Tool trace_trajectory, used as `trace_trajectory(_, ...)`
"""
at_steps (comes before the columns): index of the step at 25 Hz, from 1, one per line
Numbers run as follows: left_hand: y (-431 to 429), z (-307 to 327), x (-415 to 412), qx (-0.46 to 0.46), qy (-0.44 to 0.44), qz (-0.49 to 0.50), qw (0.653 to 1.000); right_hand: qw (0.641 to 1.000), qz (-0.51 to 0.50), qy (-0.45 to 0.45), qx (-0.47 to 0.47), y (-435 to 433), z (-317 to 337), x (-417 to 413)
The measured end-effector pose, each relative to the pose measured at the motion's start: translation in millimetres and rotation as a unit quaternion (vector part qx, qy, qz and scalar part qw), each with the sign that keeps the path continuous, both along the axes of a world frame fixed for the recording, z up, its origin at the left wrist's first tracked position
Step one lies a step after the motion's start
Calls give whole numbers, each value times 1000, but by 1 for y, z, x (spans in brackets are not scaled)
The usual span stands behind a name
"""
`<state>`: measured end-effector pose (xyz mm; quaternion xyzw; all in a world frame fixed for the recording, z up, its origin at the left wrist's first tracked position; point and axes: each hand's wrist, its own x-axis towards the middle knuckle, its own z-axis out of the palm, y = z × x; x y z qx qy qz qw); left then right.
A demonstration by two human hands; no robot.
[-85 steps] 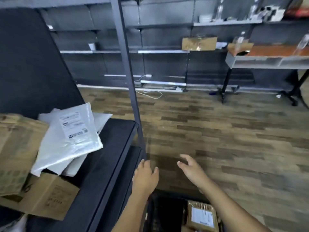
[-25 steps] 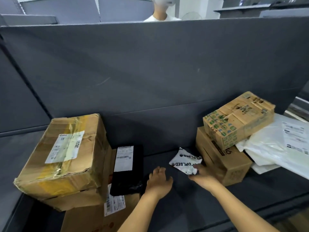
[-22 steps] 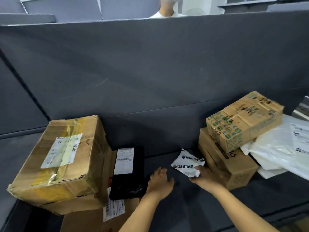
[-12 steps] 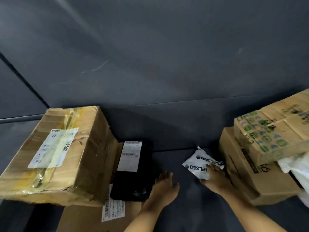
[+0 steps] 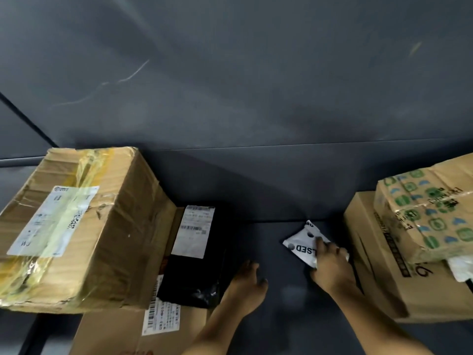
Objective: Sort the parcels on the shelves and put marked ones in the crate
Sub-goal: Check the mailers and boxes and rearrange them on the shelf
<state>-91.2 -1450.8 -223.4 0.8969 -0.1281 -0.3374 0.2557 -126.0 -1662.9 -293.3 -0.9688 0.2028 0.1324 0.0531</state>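
Right hand (image 5: 330,265) grips white pouch (image 5: 299,243); left hand (image 5: 247,285) loose, empty, left of it. Boxes (image 5: 76,226) flanking pouch look unsorted; crate unseen.

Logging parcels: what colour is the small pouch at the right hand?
White pouch, black lettering; head view.

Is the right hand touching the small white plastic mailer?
Touching. In the head view the right hand rests on the small white plastic mailer, fingers covering its near corner.
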Motion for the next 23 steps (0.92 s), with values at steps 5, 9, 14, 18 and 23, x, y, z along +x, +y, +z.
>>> trace_trajectory(5,-9,15,2,-19,-4,16,1000,834,-273,-121,464,10,72,6)
trace_trajectory(9,-16,45,-5,-160,7,92,983,488,-274,-163,812,29,115,-20)
trace_trajectory(14,9,87,-13,-366,70,118,920,433,-199,-161,864,53,146,-40)
trace_trajectory(18,25,115,-6,-397,46,103,911,544,-182,-203,793,67,168,-47)
trace_trajectory(23,49,149,13,-312,-13,-24,950,627,-109,-331,696,43,207,-47)
